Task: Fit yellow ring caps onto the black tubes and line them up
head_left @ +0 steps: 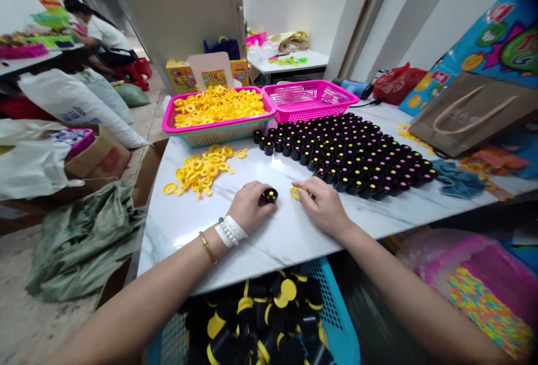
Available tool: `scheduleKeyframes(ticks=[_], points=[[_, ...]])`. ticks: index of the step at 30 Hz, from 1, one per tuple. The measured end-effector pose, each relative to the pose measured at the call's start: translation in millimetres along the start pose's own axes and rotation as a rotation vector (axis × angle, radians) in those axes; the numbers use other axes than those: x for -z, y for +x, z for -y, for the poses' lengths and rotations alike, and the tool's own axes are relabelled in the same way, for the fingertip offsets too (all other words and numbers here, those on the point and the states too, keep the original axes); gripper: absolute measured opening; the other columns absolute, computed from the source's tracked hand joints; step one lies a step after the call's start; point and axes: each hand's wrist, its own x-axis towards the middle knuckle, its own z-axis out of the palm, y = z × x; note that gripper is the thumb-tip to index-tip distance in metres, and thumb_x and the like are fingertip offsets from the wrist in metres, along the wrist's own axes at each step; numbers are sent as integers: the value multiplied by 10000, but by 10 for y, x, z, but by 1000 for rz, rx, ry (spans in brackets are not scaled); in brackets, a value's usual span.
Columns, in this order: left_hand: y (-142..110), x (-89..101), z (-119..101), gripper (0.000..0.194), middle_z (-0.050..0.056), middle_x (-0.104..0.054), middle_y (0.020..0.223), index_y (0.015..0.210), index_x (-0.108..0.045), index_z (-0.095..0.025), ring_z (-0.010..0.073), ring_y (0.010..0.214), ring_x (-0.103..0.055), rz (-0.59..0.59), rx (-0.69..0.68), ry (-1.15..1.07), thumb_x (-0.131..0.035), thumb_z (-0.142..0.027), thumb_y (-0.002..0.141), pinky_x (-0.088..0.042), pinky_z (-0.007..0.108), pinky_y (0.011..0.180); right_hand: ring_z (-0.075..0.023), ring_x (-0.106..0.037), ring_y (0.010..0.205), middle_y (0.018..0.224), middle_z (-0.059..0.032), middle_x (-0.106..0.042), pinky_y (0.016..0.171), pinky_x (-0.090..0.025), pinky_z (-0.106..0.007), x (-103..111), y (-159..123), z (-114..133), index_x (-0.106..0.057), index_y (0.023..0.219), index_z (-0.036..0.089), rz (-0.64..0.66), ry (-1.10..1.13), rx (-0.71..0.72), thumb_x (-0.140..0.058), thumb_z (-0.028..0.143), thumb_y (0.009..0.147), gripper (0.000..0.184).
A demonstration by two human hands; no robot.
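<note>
Held in a closed grip, my left hand (250,206) curls around a black cylindrical cap (270,195) with a yellow centre, which shows just past my fingers above the white marble tabletop (286,241). My right hand (323,206) lies close beside it, its thumb and fingers (306,190) pinching a yellow plastic ring (294,193) low over the table, so the two held parts sit near each other but apart. Ahead of my right hand, many black caps with yellow or pink centres (348,155) stand upright in close rows, the nearest just beyond my fingers. To the left of my left hand lies a loose heap of yellow rings (202,170). Further on, a teal basket with a pink rim (185,124) holds more yellow rings, beside a pink mesh basket (309,98). Below the table edge, a blue mesh crate (332,309) holds black parts banded with yellow. In the background at left, a seated person in a white shirt (107,34) works at another table
</note>
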Motion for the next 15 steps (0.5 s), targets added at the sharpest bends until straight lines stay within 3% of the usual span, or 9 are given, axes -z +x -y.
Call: scheduleKeyframes(ticks=[3, 6, 12, 15], points=[[23, -21, 14, 242, 53, -639, 895, 948, -649, -162, 208, 867, -592, -10, -5, -13, -742, -237, 737, -476, 320, 788, -128, -552, 533, 717, -42, -663, 536, -467, -277, 55, 89, 118, -743, 987, 144, 202, 282, -260, -581, 365, 856, 303], [19, -14, 11, 218, 45, -616, 855, 924, -671, -158, 193, 826, -584, -18, -17, -43, -738, -264, 745, -470, 298, 745, -92, -500, 458, 630, -8, -636, 470, -421, -239, 20, 188, 277, -743, 982, 130, 369, 452, -326, -632, 380, 808, 324], [9, -1, 9, 196, 28, -602, 805, 849, -674, -174, 179, 779, -577, 28, 14, -15, -738, -321, 738, -446, 278, 701, -71, -490, 444, 634, -7, -639, 421, -375, -206, -198, 338, 394, -769, 825, 143, 223, 247, -225, -641, 262, 762, 186], [16, 14, -2, 220, 24, -630, 781, 844, -662, -180, 175, 728, -582, 82, 56, 39, -717, -369, 745, -418, 273, 646, -68, -481, 400, 600, -3, -631, 380, -360, -198, -220, 341, 366, -757, 810, 138, 199, 246, -266, -655, 279, 758, 182]])
